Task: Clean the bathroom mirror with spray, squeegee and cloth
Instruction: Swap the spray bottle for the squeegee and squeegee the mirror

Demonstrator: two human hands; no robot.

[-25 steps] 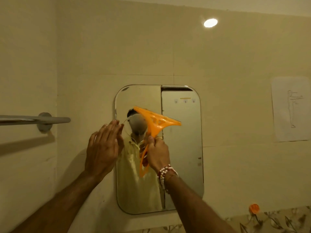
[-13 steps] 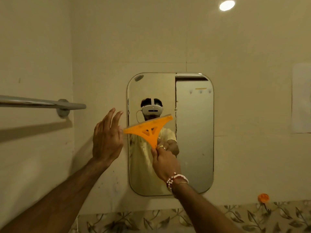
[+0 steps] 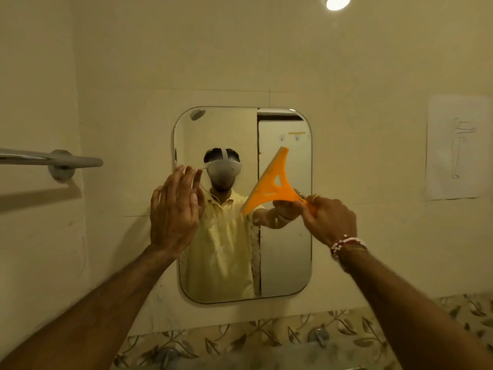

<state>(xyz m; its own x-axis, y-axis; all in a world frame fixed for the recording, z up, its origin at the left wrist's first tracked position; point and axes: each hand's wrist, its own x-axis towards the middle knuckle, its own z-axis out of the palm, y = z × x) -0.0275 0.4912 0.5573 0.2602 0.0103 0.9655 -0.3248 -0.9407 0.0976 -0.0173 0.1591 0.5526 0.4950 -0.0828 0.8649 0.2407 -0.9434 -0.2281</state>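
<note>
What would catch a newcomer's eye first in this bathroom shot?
The bright orange squeegee, held by its handle in the right hand in front of the mirror, blade tilted steeply. Next, the open left hand raised at the mirror's left edge, and a round ceiling light glowing top right.

No readable text is showing anywhere. The paper (image 3: 456,147) at the right of the frame is carrying only a faint line drawing.

Towel bar (image 3: 50,158) jutted from left wall. Paper sheet (image 3: 457,148) with line drawing hung at right. Leaf-pattern tile band (image 3: 269,335) ran below.
</note>
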